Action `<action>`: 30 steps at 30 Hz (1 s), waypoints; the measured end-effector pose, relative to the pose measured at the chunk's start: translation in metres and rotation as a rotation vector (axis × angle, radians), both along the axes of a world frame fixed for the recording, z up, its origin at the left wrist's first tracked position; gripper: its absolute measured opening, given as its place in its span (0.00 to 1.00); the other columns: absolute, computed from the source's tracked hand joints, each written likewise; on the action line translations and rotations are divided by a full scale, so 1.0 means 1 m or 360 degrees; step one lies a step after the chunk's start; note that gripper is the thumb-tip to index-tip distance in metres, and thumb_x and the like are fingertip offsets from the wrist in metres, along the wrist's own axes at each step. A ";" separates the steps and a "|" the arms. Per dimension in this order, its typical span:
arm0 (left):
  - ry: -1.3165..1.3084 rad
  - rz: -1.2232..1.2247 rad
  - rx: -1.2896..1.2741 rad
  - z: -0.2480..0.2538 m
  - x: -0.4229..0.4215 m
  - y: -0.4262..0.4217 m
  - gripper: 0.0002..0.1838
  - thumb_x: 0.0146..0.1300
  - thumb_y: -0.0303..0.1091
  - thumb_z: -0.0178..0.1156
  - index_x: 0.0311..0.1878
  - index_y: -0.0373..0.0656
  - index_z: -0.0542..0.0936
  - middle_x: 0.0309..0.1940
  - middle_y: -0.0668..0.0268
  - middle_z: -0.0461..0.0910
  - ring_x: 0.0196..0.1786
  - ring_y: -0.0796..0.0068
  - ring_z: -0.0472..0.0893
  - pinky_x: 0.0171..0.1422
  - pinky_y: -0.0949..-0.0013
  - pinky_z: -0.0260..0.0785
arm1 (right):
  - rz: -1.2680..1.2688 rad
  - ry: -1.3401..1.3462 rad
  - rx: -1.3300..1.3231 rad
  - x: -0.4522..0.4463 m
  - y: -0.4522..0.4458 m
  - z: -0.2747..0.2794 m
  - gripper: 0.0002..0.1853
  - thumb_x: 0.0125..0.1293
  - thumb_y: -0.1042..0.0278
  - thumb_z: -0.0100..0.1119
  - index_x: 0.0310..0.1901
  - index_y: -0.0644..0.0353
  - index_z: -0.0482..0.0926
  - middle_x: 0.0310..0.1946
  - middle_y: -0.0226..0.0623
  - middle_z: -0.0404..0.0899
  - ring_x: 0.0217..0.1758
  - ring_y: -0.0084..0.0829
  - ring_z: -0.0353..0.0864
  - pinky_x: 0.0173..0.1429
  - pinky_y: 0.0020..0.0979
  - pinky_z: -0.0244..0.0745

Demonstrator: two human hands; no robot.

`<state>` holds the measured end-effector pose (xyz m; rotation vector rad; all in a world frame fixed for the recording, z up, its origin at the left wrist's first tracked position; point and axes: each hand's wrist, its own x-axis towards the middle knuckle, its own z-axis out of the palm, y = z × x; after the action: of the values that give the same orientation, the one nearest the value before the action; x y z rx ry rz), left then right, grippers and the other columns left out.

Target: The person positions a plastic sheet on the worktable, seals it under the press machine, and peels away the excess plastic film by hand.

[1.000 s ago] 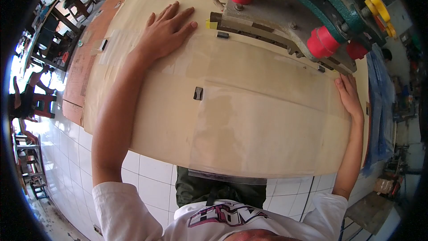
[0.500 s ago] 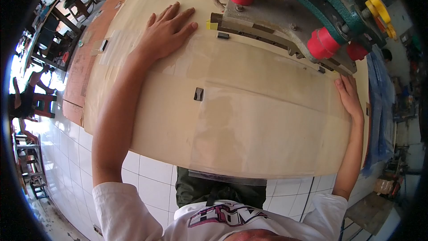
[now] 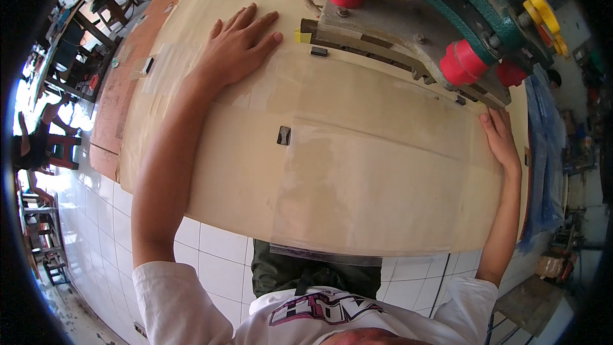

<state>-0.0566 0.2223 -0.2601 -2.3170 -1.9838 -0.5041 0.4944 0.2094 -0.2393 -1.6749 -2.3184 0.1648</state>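
My left hand [image 3: 241, 45] lies palm down with its fingers spread on a pale, cream-coloured sheet [image 3: 230, 179] that covers the work surface. Over at the far right, my right hand [image 3: 501, 135] rests on the same sheet beside the end of the machine's metal bar [image 3: 383, 56]. Its thumb stands apart, and some fingertips are partly hidden by the bar. Between my arms a clear plastic sheet [image 3: 377, 191] lies flat, its near edge hanging over the front. Small dark blocks sit around it, one at its upper left corner [image 3: 283, 135] and another [image 3: 319, 52] near the bar.
A green press-like machine [image 3: 440, 6] with red knobs [image 3: 463, 62] and a yellow handwheel [image 3: 543, 16] overhangs the far side. Blue plastic [image 3: 546, 153] hangs at the right. A brown board [image 3: 108, 115] borders the left. Stools [image 3: 64, 150] and benches stand on the tiled floor beyond.
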 end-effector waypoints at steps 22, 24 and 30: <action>0.0073 0.0195 -0.0100 0.000 -0.002 -0.002 0.34 0.73 0.65 0.38 0.76 0.63 0.62 0.79 0.58 0.51 0.82 0.60 0.47 0.81 0.45 0.34 | -0.0176 -0.0211 -0.0124 0.015 0.004 -0.007 0.32 0.76 0.43 0.41 0.68 0.64 0.67 0.76 0.51 0.53 0.81 0.46 0.47 0.81 0.50 0.33; 0.0073 0.0203 -0.0105 0.002 -0.001 -0.003 0.34 0.73 0.65 0.38 0.76 0.63 0.62 0.79 0.58 0.51 0.82 0.60 0.47 0.81 0.45 0.34 | -0.0243 -0.0283 -0.0180 0.017 0.004 -0.008 0.34 0.76 0.42 0.40 0.71 0.63 0.64 0.78 0.49 0.49 0.83 0.43 0.43 0.82 0.48 0.30; 0.0040 0.0221 -0.0100 0.002 0.000 -0.001 0.34 0.72 0.66 0.39 0.76 0.63 0.62 0.79 0.57 0.51 0.81 0.59 0.48 0.81 0.46 0.35 | -0.0262 -0.0291 -0.0168 0.016 0.003 -0.008 0.35 0.75 0.40 0.40 0.70 0.64 0.66 0.78 0.49 0.51 0.83 0.42 0.43 0.82 0.46 0.31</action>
<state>-0.0565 0.2213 -0.2577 -2.1872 -2.1590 -0.4071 0.5109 0.2128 -0.2478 -2.0005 -2.3204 0.1061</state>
